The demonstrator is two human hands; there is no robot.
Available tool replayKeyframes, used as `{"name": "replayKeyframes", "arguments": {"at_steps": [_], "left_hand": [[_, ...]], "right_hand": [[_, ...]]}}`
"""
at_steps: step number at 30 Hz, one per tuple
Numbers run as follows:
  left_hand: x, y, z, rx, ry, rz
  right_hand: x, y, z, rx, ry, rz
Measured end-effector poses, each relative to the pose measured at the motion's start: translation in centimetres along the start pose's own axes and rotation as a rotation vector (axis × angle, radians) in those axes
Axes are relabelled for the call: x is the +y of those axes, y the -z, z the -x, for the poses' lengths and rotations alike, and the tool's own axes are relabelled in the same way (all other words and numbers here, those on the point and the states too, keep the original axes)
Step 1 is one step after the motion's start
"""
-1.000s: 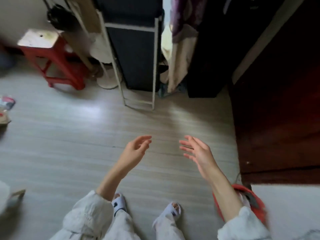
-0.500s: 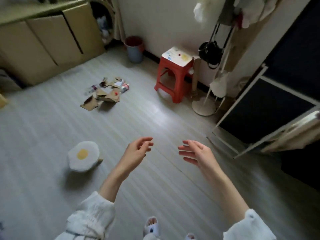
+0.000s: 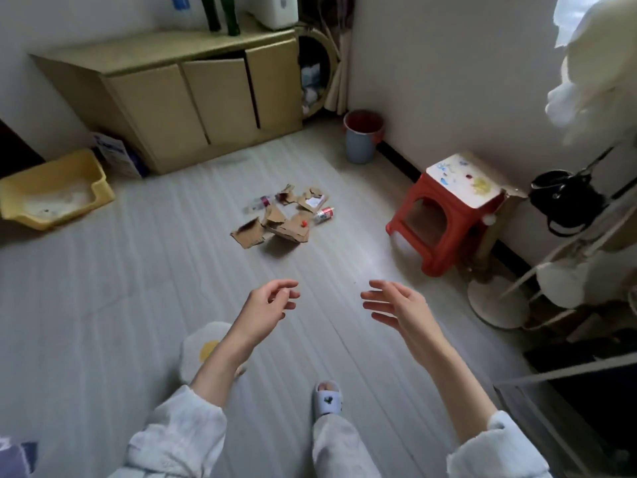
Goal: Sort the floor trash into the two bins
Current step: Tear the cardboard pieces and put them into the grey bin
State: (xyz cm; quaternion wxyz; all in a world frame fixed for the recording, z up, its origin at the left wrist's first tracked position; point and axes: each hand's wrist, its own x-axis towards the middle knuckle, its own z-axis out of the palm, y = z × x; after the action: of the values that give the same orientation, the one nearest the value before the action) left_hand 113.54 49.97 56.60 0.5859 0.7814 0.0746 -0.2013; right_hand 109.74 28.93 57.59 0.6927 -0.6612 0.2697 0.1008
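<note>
Left hand (image 3: 267,307) and right hand (image 3: 400,307) raised over floor (image 3: 103,305), fingers loosely spread, holding nothing. Trash pile (image 3: 284,217) of torn cardboard and bottles mid-floor ahead, well apart from hands. Blue bin (image 3: 361,138) by wall; red stool (image 3: 448,215) right of pile.

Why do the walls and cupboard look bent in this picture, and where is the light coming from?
Head view: the wide-angle lens bows straight edges, so the cupboard and wall lean outward near the borders. Daylight seems to enter from the upper right, where the picture washes out white. A soft glare patch lies on the floor beside the red stool. The torn cardboard casts a faint shadow; far details look slightly soft.
</note>
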Motion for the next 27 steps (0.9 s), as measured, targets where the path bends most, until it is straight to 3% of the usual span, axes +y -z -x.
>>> {"name": "replayKeyframes", "arguments": {"at_steps": [6, 13, 27], "left_hand": [[5.7, 4.0, -10.8, 0.023, 0.01, -0.008], [7.2, 11.9, -21.8, 0.092, 0.065, 0.048], [13.6, 38.1, -51.1, 0.162, 0.051, 0.072]], "right_hand": [[-8.7, -5.0, -11.8, -0.071, 0.014, 0.052], [-15.1, -13.3, -23.6, -0.168, -0.024, 0.124], [-28.5, -35.8, -47.7, -0.111, -0.057, 0.148]]}}
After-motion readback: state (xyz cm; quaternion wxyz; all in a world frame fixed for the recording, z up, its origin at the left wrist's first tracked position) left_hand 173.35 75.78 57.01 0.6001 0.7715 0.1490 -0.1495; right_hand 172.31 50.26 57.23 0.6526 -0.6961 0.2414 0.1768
